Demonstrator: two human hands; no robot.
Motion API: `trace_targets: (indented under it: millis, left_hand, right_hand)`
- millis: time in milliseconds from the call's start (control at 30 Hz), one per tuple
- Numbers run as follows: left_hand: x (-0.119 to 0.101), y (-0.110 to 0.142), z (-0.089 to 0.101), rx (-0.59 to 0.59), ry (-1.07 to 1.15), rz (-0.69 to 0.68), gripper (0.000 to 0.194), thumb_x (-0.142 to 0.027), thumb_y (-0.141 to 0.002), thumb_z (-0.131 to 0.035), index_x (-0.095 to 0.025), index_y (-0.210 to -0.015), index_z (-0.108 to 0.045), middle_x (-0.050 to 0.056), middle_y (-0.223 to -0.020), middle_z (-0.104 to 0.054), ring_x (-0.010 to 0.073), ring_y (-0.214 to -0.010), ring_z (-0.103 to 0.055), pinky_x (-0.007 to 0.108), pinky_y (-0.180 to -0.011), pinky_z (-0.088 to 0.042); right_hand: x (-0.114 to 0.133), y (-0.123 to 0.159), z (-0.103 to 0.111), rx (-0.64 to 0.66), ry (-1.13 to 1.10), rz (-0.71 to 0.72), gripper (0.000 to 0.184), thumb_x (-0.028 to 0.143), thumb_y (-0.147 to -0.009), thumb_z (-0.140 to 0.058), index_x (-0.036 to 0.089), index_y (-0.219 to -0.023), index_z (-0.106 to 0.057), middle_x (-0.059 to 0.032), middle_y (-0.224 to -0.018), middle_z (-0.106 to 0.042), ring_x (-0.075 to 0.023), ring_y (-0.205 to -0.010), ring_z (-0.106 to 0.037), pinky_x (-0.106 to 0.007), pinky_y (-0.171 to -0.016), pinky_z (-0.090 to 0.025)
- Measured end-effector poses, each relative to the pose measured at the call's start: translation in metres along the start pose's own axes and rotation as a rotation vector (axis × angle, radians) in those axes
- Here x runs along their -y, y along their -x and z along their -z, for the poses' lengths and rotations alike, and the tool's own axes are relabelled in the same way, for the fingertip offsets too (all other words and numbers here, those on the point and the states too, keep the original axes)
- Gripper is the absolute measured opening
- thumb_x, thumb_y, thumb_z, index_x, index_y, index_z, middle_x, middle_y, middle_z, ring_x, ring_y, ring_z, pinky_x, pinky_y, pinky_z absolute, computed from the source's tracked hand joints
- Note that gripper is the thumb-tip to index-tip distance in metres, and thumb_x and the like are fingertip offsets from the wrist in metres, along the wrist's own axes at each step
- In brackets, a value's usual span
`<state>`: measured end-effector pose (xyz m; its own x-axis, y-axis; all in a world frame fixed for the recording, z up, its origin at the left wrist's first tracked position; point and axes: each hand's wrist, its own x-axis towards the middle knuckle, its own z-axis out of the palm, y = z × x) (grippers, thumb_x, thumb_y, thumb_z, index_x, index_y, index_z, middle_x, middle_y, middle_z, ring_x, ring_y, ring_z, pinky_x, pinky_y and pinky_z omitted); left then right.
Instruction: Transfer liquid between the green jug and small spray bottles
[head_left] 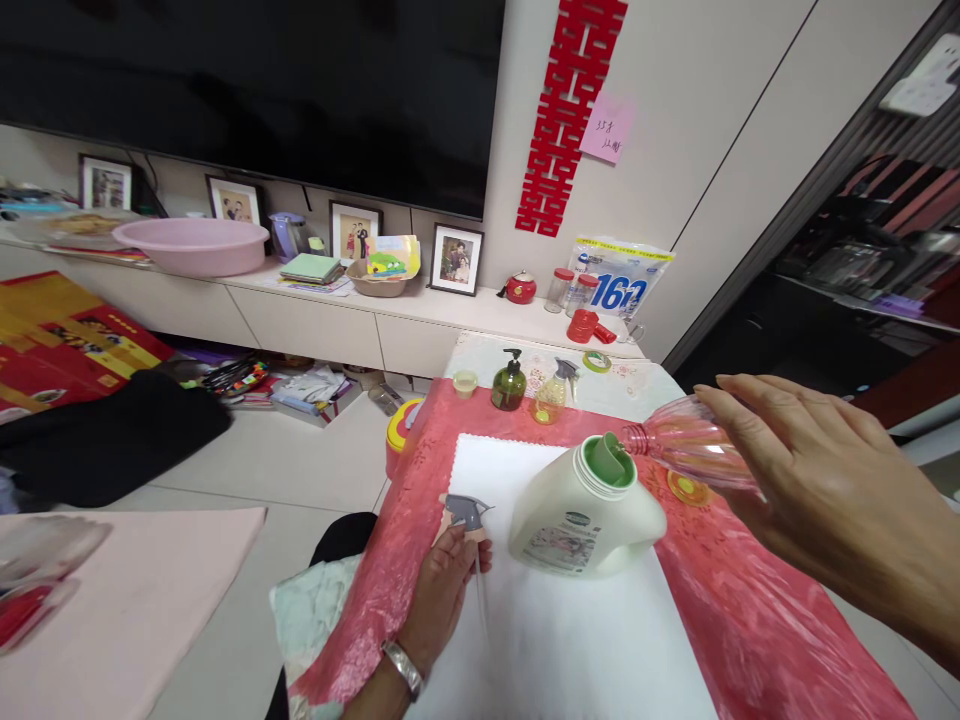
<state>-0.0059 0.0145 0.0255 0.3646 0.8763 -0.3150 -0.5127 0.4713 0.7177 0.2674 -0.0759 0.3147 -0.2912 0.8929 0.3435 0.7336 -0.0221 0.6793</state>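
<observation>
My left hand [445, 575] is closed around the collar of a grey and peach spray nozzle [466, 513], whose clear dip tube hangs down over the white sheet. Tipped on its side in my right hand [817, 470] is a clear pinkish plastic bottle [697, 440], its mouth pointing left. That mouth is at the open neck of a large pale green detergent jug [581, 520], which has a green spout inside. The jug stands upright on the white sheet [517, 650]. Whether liquid is flowing I cannot make out.
Behind the jug stand a green pump bottle [509, 383], a yellowish spray bottle [553, 395], a small cup [465, 384] and a tape roll [597, 362]. A red cloth [405, 560] covers the table. A TV cabinet [330, 330] with photo frames and a pink basin [195, 245] runs behind.
</observation>
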Motion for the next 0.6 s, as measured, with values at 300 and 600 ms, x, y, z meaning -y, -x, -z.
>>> trace_targets:
  millis: [300,600]
  left_hand:
    - [-0.0006,0.0011,-0.0005,0.002,-0.006,-0.007,0.040,-0.042,-0.065,-0.086,-0.016,-0.090,-0.068,0.007,-0.082,-0.072,0.0176,-0.074,-0.063,0.032,-0.074,-0.049]
    - [0.0009,-0.0003,0.0004,-0.018,0.004,0.002,0.042,-0.041,-0.063,-0.087,-0.016,-0.091,-0.068,0.007,-0.083,-0.072,0.0185,-0.076,-0.065,0.033,-0.075,-0.050]
  right_hand:
    - [-0.0006,-0.0027,0.0022,-0.010,0.016,0.009,0.053,0.034,-0.091,-0.032,0.011,-0.136,-0.043,-0.0155,-0.137,-0.043,-0.0314,-0.119,-0.046,-0.045,-0.090,-0.042]
    - [-0.0018,-0.0024,0.0034,-0.011,0.030,0.025,0.052,0.034,-0.091,-0.032,0.011,-0.136,-0.043,-0.0159,-0.137,-0.042,-0.0317,-0.119,-0.047,-0.045,-0.090,-0.043]
